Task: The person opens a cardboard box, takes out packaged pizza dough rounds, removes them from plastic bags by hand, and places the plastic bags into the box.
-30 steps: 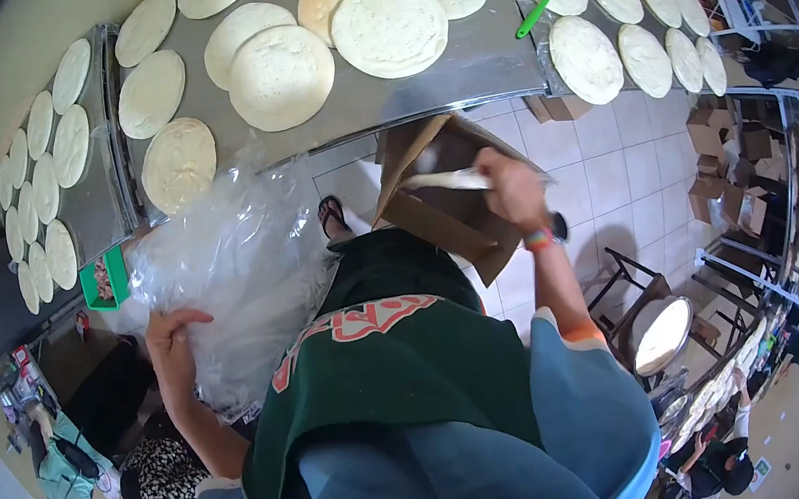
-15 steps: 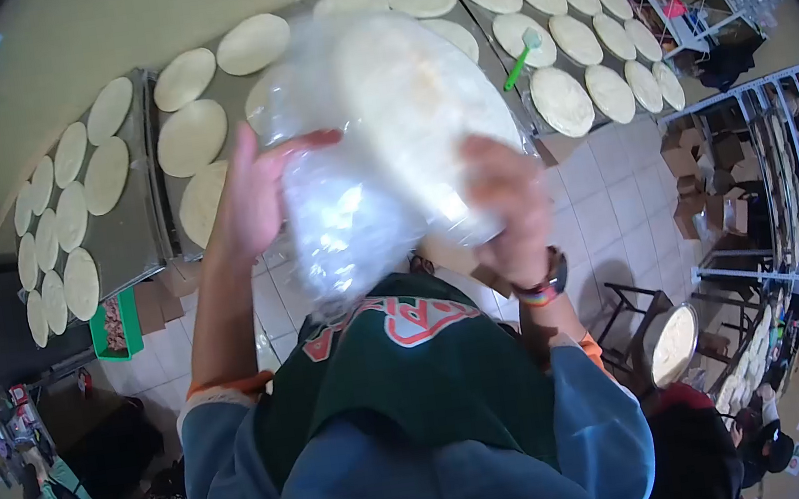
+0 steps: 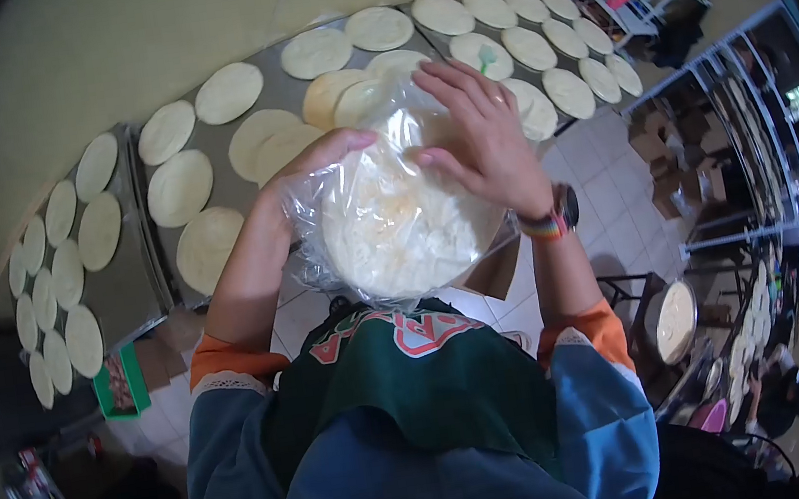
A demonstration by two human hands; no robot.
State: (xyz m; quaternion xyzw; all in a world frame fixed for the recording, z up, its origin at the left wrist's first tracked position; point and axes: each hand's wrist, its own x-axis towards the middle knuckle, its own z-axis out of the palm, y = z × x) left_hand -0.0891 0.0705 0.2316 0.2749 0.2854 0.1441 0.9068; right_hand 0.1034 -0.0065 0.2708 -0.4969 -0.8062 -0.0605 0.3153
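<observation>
A round flat dough base [image 3: 407, 228] sits inside a clear plastic bag [image 3: 311, 226] in front of my chest. On the bag's upper left edge is my left hand [image 3: 313, 165], its thumb showing and its other fingers hidden behind the plastic. My right hand [image 3: 481, 138] lies over the bag's upper right side, fingers spread apart, thumb touching the plastic. Beyond the bag, more round bases [image 3: 269, 140] lie on the metal table [image 3: 228, 191], some overlapping. A green-handled brush [image 3: 486, 58] rests on one base, partly behind my right fingers.
A green crate [image 3: 134, 380] stands low on the left. An open cardboard box [image 3: 495, 272] is below the bag. Metal racks [image 3: 719, 106] and cardboard boxes [image 3: 660, 155] stand at right, near a round pan of dough [image 3: 676, 322]. A co-worker [image 3: 782, 396] is at lower right.
The dough base has gone from my right hand into the bag, which has come nearer my chest. My right hand has moved up onto the bag's upper edge, fingers now spread.
</observation>
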